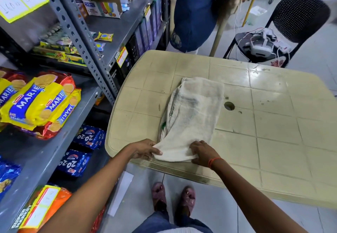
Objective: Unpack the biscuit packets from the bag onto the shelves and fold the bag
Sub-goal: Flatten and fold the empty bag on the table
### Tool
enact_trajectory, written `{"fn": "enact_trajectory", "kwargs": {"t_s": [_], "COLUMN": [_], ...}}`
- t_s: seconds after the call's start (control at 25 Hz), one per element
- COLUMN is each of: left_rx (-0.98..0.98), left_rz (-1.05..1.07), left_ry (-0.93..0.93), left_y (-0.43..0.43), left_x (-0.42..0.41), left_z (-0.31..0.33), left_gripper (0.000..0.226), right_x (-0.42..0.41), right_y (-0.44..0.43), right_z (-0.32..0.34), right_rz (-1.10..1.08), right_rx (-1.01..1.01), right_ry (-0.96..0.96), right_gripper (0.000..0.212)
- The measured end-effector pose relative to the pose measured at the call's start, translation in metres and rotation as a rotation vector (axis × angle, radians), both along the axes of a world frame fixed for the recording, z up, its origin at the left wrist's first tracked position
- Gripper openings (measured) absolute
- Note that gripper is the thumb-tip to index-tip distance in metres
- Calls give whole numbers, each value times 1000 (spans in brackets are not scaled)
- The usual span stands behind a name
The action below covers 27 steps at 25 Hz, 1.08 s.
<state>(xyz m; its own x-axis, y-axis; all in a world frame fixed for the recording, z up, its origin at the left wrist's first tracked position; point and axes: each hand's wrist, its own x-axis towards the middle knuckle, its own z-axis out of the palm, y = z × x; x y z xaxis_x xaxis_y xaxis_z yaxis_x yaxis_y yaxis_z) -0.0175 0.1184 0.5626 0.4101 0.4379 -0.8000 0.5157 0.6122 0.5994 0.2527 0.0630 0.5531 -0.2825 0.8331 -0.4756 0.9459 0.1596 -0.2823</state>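
Right now the white cloth bag (189, 116) lies flat and folded lengthwise on the beige plastic counter (273, 123), its near end at the counter's front edge. Both hands are on that near end: the left hand (145, 149) has its thumb on top and fingers curled under the bag's left corner, pinching the cloth, and the right hand (201, 152) is closed on the right side of the same end, fingers tucked into the fabric; a red thread sits at that wrist. One round hole (229, 105) shows in the counter just right of the bag. To the left stands the grey metal shelf rack (87, 37). On its middle shelf I count three yellow Marie biscuit packets (38, 103) clearly, stacked on red ones, with a fourth partly cut off at the edge. On the level below are two blue 20-20 packets (80, 150), one behind the other, and another blue packet (7, 176) at the far left. Two small yellow packets (104, 36) lie on the upper shelf near an opened cardboard display box (102, 8). Beyond the counter a second person in blue clothing (191, 10) stands, and one black chair (291, 26) holds a white headset with cables. Two pink sandals (173, 196) show on the floor beneath.
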Motion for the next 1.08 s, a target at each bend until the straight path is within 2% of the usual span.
{"fn": "enact_trajectory", "kwargs": {"t_s": [0.12,0.24,0.28,0.36,0.44,0.48,0.56,0.64,0.72,0.84,0.96,1.04,1.08], "left_rx": [221,182,158,255,597,850,1315,1542,1528,1428,1460,1441,1412], "left_rz": [286,649,764,837,662,497,-5,-587,-906,-944,-968,-944,-935], "left_ry": [-100,-257,-236,28,437,545,506,447,542,625,623,562,534], "left_y": [-2,1,3,1,-10,-17,-34,-51,-60,-57,-45,-35,-31], "left_x": [16,15,8,-8,-20,-19,-5,14,24,35,42,48,49], "left_z": [7,12,11,8,2,-3,-9,-18,-27,-28,-21,-9,-1], "left_gripper": [12,15,20,24,35,42,51,63,75,83,63,43,39], "right_x": [-2,0,2,4,5,3,-2,-7,-11,-7,-1,6,10], "right_y": [-3,-9,-11,-14,-18,-20,-26,-34,-41,-48,-47,-42,-39], "right_z": [1,-2,-3,-1,1,2,1,-6,-13,-9,10,19,23], "right_rz": [0,-3,-5,-17,-41,-41,-1,74,113,-65,-308,-382,-402], "right_rx": [1,-1,-3,-1,-6,-3,28,64,81,28,18,62,71], "right_ry": [-13,-26,-28,-31,-36,-42,-78,-162,-193,-25,195,284,296], "right_gripper": [29,29,30,34,42,47,59,65,54,36,9,25,22]}}
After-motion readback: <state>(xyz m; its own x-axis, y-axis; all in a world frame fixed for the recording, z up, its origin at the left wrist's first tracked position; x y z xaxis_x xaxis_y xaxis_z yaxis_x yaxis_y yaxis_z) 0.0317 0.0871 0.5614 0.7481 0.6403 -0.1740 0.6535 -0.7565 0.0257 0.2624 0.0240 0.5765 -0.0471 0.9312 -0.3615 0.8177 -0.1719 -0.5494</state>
